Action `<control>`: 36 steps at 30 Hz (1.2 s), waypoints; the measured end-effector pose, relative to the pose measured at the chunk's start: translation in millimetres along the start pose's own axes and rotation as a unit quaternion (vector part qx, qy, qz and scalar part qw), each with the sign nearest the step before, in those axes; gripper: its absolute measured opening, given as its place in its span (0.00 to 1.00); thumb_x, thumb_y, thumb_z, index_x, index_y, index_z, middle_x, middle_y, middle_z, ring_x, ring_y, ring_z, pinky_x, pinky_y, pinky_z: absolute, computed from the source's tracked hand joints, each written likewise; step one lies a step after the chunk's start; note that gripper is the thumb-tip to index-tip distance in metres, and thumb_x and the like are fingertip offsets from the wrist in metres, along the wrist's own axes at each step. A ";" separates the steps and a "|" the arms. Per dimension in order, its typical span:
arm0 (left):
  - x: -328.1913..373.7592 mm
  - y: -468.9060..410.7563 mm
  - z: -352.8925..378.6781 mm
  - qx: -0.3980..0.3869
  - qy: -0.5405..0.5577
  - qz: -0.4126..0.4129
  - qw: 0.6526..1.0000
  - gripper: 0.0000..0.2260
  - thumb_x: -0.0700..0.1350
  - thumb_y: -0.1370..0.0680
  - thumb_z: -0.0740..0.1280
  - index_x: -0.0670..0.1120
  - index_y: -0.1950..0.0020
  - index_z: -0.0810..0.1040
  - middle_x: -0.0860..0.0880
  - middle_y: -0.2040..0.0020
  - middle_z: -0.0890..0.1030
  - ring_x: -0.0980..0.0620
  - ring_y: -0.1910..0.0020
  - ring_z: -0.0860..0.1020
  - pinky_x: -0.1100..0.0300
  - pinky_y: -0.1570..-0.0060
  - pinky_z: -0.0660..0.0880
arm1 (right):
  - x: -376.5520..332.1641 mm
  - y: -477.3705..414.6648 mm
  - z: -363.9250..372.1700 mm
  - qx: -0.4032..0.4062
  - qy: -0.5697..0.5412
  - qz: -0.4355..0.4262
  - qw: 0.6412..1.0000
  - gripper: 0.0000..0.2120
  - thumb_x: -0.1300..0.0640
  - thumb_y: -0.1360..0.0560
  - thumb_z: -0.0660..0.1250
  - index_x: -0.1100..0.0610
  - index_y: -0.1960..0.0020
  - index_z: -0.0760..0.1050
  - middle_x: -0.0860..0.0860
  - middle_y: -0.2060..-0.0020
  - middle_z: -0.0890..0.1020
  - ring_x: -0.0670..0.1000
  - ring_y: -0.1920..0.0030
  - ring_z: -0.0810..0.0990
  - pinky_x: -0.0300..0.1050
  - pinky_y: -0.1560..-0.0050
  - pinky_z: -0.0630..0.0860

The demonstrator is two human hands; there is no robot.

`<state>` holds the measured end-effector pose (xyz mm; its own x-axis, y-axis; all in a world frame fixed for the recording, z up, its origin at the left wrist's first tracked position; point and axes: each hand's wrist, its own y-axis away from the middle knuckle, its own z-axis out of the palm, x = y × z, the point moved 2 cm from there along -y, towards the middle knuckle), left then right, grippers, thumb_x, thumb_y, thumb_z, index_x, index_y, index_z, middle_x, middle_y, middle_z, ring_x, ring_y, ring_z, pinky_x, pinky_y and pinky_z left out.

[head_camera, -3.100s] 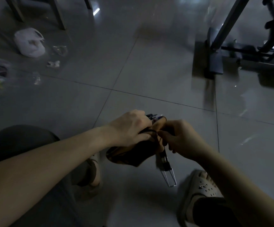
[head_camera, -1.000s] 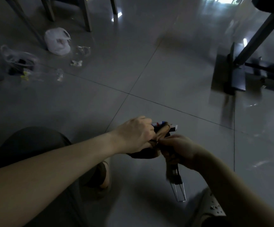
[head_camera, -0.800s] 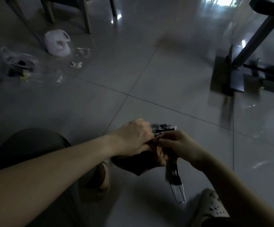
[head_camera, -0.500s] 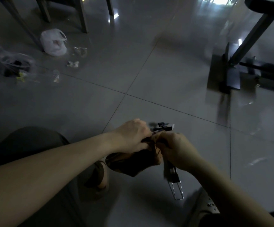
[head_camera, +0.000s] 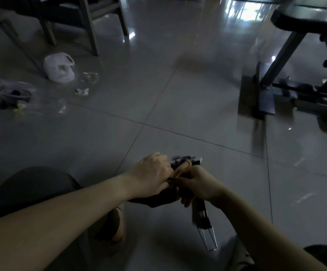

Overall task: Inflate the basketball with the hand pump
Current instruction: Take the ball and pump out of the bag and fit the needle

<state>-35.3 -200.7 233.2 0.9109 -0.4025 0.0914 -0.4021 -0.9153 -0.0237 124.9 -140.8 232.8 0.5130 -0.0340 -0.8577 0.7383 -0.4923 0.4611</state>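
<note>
The room is dim. A flat, deflated brown basketball (head_camera: pixel 158 199) hangs low over the tiled floor between both hands. My left hand (head_camera: pixel 151 176) grips its upper fold from the left. My right hand (head_camera: pixel 196 185) pinches something thin at the ball's top edge, where a black hose meets it; the exact contact is hidden by my fingers. The hand pump (head_camera: pixel 202 218) slants down below my right hand, and its wire foot stirrup (head_camera: pixel 208 239) rests on the floor. The pump's top end with a small white part (head_camera: pixel 190 160) sticks out beyond my knuckles.
A white plastic bag (head_camera: pixel 59 68) and clear wrappers (head_camera: pixel 12 92) lie on the floor at far left by chair legs (head_camera: pixel 88 26). An exercise machine base (head_camera: pixel 264 96) stands at right. My knee (head_camera: pixel 27 188) and sandalled feet are near the bottom.
The view has tilted up, showing more of the room. Both hands stay together on the ball and hose, with small shifts of the right fingers.
</note>
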 end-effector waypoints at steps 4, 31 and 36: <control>-12.2 -8.1 -7.2 -0.012 0.004 -0.094 0.995 0.09 0.51 0.20 0.64 0.48 0.57 0.74 0.50 0.58 0.71 0.50 0.57 0.69 0.58 0.57 0.61 | -15.8 -10.7 -6.9 0.033 -0.018 0.019 0.999 0.09 0.59 0.18 0.63 0.56 0.54 0.80 0.56 0.63 0.84 0.54 0.65 0.85 0.47 0.65 0.83; -71.0 -111.9 211.0 0.019 0.259 -0.451 0.854 0.11 0.58 0.25 0.65 0.52 0.58 0.68 0.50 0.58 0.76 0.43 0.52 0.77 0.49 0.51 0.78 | 241.9 -180.4 -76.3 0.054 0.303 0.235 0.922 0.23 0.56 0.20 0.61 0.57 0.26 0.62 0.59 0.32 0.71 0.62 0.36 0.74 0.57 0.37 0.74; -74.9 -108.5 218.7 0.057 0.180 -0.390 0.901 0.21 0.56 0.24 0.69 0.49 0.35 0.72 0.49 0.36 0.73 0.48 0.36 0.69 0.54 0.36 0.67 | 265.0 -212.0 -60.3 0.058 0.436 0.176 0.881 0.35 0.52 0.19 0.59 0.49 0.19 0.42 0.55 0.20 0.49 0.62 0.24 0.58 0.59 0.30 0.64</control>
<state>-39.6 -74.6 11.3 0.8146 0.3760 0.4416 0.3776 -0.9217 0.0883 130.7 7.0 -78.6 0.8797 0.4537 -0.1421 0.4425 -0.6720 0.5938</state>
